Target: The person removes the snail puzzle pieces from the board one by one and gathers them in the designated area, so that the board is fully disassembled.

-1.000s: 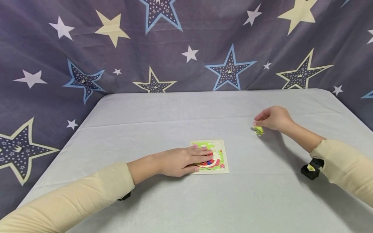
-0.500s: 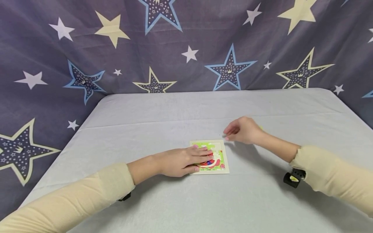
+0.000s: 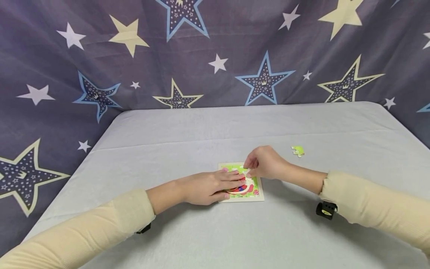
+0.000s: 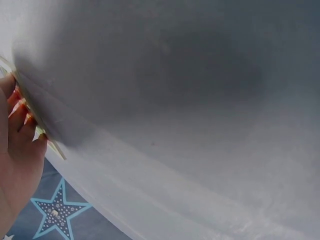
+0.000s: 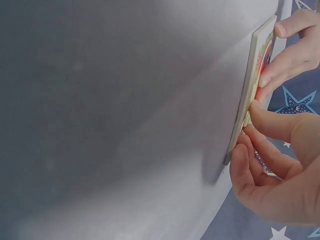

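A small square jigsaw puzzle [image 3: 258, 195] with a pale frame and a green, red and blue picture lies on the cloth-covered table. My left hand [image 3: 206, 186] rests flat across its left part, fingers straight, covering some of the picture. My right hand [image 3: 267, 163] is over the puzzle's upper right corner, thumb and fingertips pinched together at the board. Between those fingertips a sliver of a puzzle piece [image 5: 246, 120] shows in the right wrist view; the fingers hide most of it. Another green puzzle piece [image 3: 298, 151] lies apart on the table, beyond the right forearm.
A light grey cloth [image 3: 188, 239] covers the table, with fold lines running across it. Behind the table's far edge hangs a dark curtain [image 3: 195, 48] printed with stars. A black wrist camera [image 3: 326, 210] sits below the right sleeve.
My right hand has moved left from beside the green piece to the puzzle's upper right corner, leaving that piece lying in view. My left hand has stayed in place.
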`<state>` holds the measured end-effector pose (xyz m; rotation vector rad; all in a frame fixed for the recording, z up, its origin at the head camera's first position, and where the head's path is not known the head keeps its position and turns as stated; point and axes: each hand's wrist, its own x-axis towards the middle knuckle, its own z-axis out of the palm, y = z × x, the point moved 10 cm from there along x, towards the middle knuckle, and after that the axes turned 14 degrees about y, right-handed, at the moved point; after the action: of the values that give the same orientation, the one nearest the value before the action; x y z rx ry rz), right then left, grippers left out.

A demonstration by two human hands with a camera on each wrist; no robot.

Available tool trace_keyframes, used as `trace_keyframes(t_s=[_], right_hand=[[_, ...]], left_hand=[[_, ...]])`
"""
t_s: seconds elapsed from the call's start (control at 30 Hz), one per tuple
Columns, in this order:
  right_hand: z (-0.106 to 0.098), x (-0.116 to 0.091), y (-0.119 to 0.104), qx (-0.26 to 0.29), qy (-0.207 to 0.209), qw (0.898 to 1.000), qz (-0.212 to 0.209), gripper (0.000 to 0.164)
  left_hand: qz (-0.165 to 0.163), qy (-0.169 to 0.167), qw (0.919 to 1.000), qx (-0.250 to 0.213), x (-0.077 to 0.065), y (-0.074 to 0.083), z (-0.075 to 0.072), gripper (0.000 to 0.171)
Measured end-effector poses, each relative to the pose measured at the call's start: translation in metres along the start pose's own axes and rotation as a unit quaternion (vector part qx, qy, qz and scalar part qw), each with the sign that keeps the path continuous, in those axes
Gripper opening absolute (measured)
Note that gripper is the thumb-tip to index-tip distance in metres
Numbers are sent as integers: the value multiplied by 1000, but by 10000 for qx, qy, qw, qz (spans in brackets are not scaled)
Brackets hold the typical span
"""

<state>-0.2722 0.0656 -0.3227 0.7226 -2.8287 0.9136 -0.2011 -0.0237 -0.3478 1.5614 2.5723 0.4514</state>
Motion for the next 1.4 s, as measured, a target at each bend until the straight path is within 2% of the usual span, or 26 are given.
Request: trace_keyframes(t_s=[0.3,0.5,0.7,1.0,1.2,1.4], right_hand=[[2,4,-2,43,-29,10000,39,14],[1,4,-1,-17,-76,9999,94,13],[3,6,0,-40,-207,9995,226,13],[7,8,15,119,-627,9917,1114,12],[10,6,26,693,-690,9768,1907,13],[15,6,31,1137,-596,9636,2344,17]], left_hand=[[53,40,9994,344,0,1,0,52],[-62,179,9997,158,-2,4,-5,50],[-213,252,9994,-122,-5,3,-3,50],[-253,204,9992,-221,-3,1,0,49],[-247,200,9992,-228,-2,0,0,49],[-211,208,9994,-203,-2,0,0,49]])
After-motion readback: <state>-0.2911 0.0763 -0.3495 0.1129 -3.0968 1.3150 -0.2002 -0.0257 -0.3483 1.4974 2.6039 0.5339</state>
